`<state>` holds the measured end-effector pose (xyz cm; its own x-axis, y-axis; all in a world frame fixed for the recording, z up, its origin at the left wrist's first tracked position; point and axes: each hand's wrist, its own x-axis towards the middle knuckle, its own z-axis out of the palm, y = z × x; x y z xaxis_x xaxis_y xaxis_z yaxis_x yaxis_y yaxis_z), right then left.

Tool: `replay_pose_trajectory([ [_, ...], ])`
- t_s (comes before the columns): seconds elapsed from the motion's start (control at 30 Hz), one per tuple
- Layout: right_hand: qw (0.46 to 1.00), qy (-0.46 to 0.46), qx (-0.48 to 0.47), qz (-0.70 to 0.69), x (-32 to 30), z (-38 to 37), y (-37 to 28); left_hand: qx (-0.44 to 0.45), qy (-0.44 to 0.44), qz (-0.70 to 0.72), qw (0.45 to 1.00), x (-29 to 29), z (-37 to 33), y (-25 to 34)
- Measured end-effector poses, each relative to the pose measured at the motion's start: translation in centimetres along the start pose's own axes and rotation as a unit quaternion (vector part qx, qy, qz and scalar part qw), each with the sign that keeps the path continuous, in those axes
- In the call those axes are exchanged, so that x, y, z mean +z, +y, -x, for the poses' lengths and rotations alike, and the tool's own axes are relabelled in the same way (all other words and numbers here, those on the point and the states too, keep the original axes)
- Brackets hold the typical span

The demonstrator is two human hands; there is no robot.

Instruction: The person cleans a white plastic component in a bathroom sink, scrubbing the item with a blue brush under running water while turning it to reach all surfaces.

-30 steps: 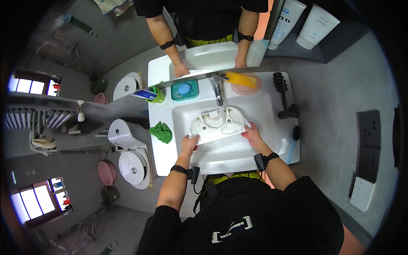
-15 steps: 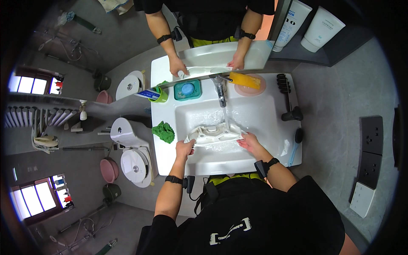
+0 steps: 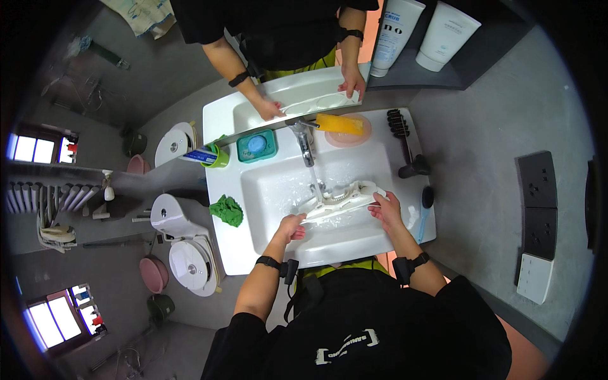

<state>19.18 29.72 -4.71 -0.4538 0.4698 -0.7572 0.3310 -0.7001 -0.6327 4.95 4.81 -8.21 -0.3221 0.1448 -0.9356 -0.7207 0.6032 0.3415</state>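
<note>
In the white washbasin (image 3: 253, 223), a long, curved white moulded plastic part (image 3: 345, 201) is held between my two hands. My left hand (image 3: 292, 228) grips its left end with closed fingers. My right hand (image 3: 387, 211) pinches the other end, which sits higher, so the part is tilted. Water from the metal tap (image 3: 305, 151) runs down onto the left portion of the part. Its exact kind is not clear from here.
Left of the bowl lie a green scrubbing cloth (image 3: 227, 211) and a teal soap dish (image 3: 256, 146) with blue soap. A yellow comb-like item (image 3: 342, 124) rests behind. A black hairbrush (image 3: 399, 125) and a blue-handled brush (image 3: 425, 206) lie along the right rim.
The plastic part has shifted right in the basin and its right end has risen. Both my hands moved right with it, still holding its ends. The head view has shifted too.
</note>
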Motion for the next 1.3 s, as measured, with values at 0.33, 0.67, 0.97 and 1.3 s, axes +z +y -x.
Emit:
replay_pose_trajectory([
  [0.33, 0.987, 0.0, -0.151, 0.046, 0.1, 0.4, 0.2, 0.085, 0.009, -0.03, 0.996, 2.0, -3.0, 0.1],
  [0.67, 0.988, -0.052, -0.14, 0.042, 0.3, -6.0, 5.2, 0.126, 0.168, 0.023, 0.977, -1.3, -1.9, -0.5],
  [0.97, 0.992, -0.116, 0.03, 0.049, 4.0, -7.9, 8.3, 0.133, 0.351, -0.005, 0.927, -5.0, 0.3, -1.9],
  [1.3, 0.982, -0.126, 0.134, 0.038, 4.9, -5.8, 8.6, 0.134, 0.329, 0.02, 0.935, -6.4, 4.4, -1.1],
])
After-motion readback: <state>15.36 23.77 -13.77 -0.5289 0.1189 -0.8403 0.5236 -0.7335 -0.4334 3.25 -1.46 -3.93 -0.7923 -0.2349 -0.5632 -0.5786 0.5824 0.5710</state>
